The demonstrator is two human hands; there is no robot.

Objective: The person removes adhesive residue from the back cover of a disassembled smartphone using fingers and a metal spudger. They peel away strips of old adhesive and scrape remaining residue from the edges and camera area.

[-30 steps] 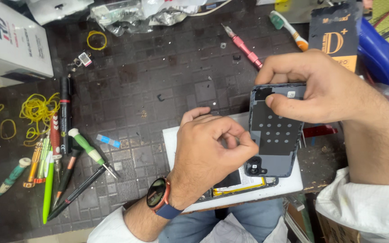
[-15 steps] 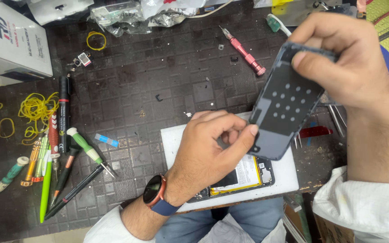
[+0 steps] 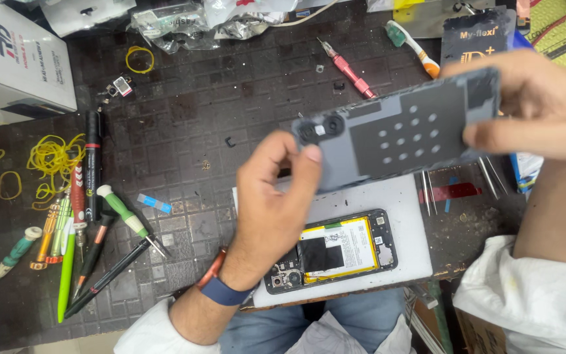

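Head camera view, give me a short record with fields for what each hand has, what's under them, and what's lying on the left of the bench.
setting: dark, gridded work mat on a bench
left hand: fingertips at the camera-hole end of the back cover
right hand: grips the other end of the back cover
back cover: grey, inner face up, held in the air, apart from the phone
opened phone: lies on a white pad, battery exposed
left of bench: screwdrivers, yellow rubber bands, white box
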